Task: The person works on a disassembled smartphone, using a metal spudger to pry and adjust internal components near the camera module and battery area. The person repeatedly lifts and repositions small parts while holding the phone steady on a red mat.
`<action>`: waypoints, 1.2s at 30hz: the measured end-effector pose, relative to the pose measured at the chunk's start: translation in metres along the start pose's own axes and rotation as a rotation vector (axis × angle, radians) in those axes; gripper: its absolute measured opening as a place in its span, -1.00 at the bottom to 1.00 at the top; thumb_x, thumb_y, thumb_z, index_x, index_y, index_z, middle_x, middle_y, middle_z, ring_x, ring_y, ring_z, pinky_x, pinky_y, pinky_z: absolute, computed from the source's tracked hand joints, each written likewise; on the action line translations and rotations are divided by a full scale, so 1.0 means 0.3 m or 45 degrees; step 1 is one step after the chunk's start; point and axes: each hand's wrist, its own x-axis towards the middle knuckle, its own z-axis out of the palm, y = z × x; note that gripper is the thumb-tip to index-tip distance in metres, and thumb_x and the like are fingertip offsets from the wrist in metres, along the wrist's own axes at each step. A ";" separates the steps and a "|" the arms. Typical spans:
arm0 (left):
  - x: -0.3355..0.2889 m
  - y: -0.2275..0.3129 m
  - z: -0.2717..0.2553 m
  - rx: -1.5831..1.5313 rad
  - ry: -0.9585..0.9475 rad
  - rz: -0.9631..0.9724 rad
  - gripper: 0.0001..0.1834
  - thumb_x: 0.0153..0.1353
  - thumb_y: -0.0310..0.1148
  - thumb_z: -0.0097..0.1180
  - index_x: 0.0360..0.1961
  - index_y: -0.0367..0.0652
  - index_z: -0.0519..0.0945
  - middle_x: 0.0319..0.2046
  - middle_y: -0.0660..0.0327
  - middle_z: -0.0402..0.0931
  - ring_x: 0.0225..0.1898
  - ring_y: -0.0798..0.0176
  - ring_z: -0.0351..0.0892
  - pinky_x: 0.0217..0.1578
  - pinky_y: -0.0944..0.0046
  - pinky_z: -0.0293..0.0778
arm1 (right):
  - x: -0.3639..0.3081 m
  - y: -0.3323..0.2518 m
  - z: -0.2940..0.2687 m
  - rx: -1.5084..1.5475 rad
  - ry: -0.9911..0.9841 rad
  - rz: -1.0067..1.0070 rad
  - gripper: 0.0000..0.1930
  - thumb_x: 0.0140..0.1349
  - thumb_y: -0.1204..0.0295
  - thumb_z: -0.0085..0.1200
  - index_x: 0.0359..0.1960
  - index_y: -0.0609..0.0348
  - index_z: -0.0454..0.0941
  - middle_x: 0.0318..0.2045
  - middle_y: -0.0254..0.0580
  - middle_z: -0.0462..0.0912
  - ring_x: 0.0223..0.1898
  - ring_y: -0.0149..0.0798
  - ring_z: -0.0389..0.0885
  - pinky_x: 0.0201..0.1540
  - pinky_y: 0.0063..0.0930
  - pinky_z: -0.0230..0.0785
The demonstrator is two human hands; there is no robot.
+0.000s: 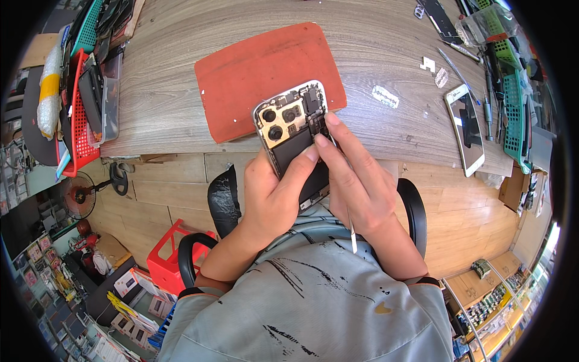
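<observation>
An opened smartphone (295, 151) with its inner parts bare is tilted over the front edge of the table. Three camera lenses on a gold-coloured plate and a black battery show in it. My left hand (271, 190) grips the phone by its sides, thumb across the battery. Over its right side is my right hand (362, 187), with index finger and thumb touching small parts near the circuit board. A slim silver tool (353, 240) pokes out below the right palm, held in that hand; its other end is hidden.
Under the phone's top lies a red-brown mat (265, 72) on the wooden table (163, 72). To the right are a white phone (465, 130), a razor blade (385, 96) and screwdrivers (464, 52). Baskets flank both sides, one red (78, 120). A red stool (166, 250) stands lower left.
</observation>
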 end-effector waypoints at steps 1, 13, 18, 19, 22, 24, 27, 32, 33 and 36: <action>0.000 0.000 0.000 0.006 -0.001 0.000 -0.72 0.61 -0.50 0.19 0.22 -0.40 0.71 0.01 0.10 0.85 0.01 0.37 0.77 0.04 0.29 0.65 | 0.000 0.001 0.001 -0.002 0.002 -0.004 -0.54 0.09 0.74 0.26 0.09 0.51 0.79 0.24 0.31 0.76 0.11 0.08 0.90 0.02 -0.32 0.84; 0.002 0.009 0.007 0.034 0.026 -0.001 -0.75 0.60 -0.48 0.21 0.16 -0.40 0.74 -0.06 0.12 0.86 -0.07 0.40 0.79 -0.04 0.29 0.67 | -0.002 -0.001 0.007 -0.009 0.005 0.009 -0.53 0.10 0.74 0.26 0.12 0.50 0.79 0.25 0.32 0.76 0.06 0.05 0.92 -0.04 -0.34 0.83; -0.019 0.000 0.018 -0.009 0.024 -0.069 -0.75 0.59 -0.47 0.22 0.15 -0.40 0.74 -0.07 0.12 0.86 -0.09 0.39 0.79 -0.05 0.28 0.68 | 0.005 0.021 0.003 -0.039 0.025 0.028 -0.52 0.13 0.74 0.30 0.15 0.41 0.81 0.25 0.30 0.78 -0.11 -0.08 0.93 -0.18 -0.40 0.78; -0.020 -0.006 0.012 0.015 0.023 -0.080 -0.74 0.59 -0.46 0.23 0.15 -0.41 0.74 -0.07 0.12 0.86 -0.09 0.39 0.80 -0.04 0.28 0.69 | 0.008 0.023 0.002 -0.040 0.033 0.023 -0.53 0.14 0.74 0.31 0.15 0.40 0.81 0.25 0.29 0.78 -0.14 -0.10 0.93 -0.20 -0.41 0.77; -0.012 0.007 0.017 -0.023 0.010 -0.087 -0.73 0.59 -0.46 0.23 0.15 -0.43 0.73 -0.07 0.13 0.86 -0.09 0.38 0.80 -0.03 0.29 0.69 | -0.007 0.024 0.010 0.004 0.084 0.053 -0.55 0.20 0.77 0.31 0.17 0.41 0.80 0.24 0.29 0.78 -0.09 -0.06 0.93 -0.16 -0.37 0.78; -0.008 0.005 0.021 0.003 0.023 -0.065 -0.73 0.60 -0.46 0.22 0.16 -0.43 0.73 -0.08 0.12 0.86 -0.09 0.37 0.81 -0.04 0.29 0.70 | -0.014 0.025 0.009 0.024 0.125 0.074 -0.56 0.24 0.79 0.31 0.18 0.42 0.79 0.23 0.27 0.78 -0.03 -0.03 0.92 -0.11 -0.33 0.78; -0.010 0.022 0.023 -0.049 0.018 -0.098 -0.73 0.61 -0.46 0.22 0.16 -0.42 0.74 -0.08 0.12 0.87 -0.09 0.37 0.82 -0.05 0.28 0.72 | -0.019 0.034 0.003 0.057 0.167 0.115 -0.59 0.27 0.81 0.30 0.16 0.43 0.78 0.19 0.23 0.78 0.04 0.00 0.89 -0.03 -0.28 0.78; -0.005 0.032 0.029 -0.114 -0.004 -0.147 -0.74 0.61 -0.45 0.21 0.15 -0.41 0.75 -0.09 0.11 0.87 -0.10 0.36 0.83 -0.06 0.27 0.75 | 0.027 0.029 -0.038 0.047 0.150 0.228 -0.69 0.24 0.79 0.34 0.03 0.43 0.78 0.09 0.11 0.78 -0.03 -0.04 0.84 -0.02 -0.31 0.73; -0.007 0.034 0.029 -0.093 -0.005 -0.131 -0.74 0.61 -0.45 0.21 0.15 -0.41 0.75 -0.09 0.11 0.87 -0.10 0.36 0.83 -0.06 0.28 0.74 | 0.039 0.030 -0.038 0.061 0.170 0.232 -0.70 0.23 0.79 0.36 0.00 0.43 0.78 0.06 0.09 0.77 -0.06 -0.05 0.83 -0.04 -0.32 0.72; -0.011 0.028 0.024 0.026 0.001 -0.080 -0.74 0.57 -0.44 0.25 0.13 -0.38 0.77 -0.10 0.17 0.85 -0.11 0.39 0.78 -0.06 0.29 0.69 | 0.067 0.036 -0.041 0.110 0.161 0.228 -0.73 0.20 0.80 0.38 -0.05 0.43 0.76 -0.01 0.06 0.76 -0.11 -0.05 0.82 -0.07 -0.31 0.71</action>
